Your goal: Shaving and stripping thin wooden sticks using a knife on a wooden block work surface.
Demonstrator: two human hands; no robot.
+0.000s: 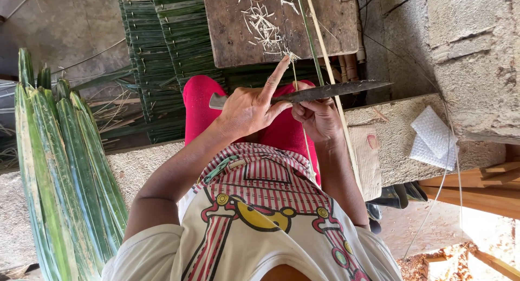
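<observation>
Knife: a long dark blade with a worn grey handle is lying crosswise over the person's lap, its tip pointing toward the concrete block.
Strip: a thin pale-green leaf rib is running from the wooden board down under the blade to the hands.
Left hand: the left hand is curling around the knife handle, its forefinger stretching straight out toward the board's edge.
Right hand: the right hand is closing its fingers, pinching the strip just beneath the blade.
Surroundings: green palm leaves are standing bundled at one side; pale shavings are lying on the board.
</observation>
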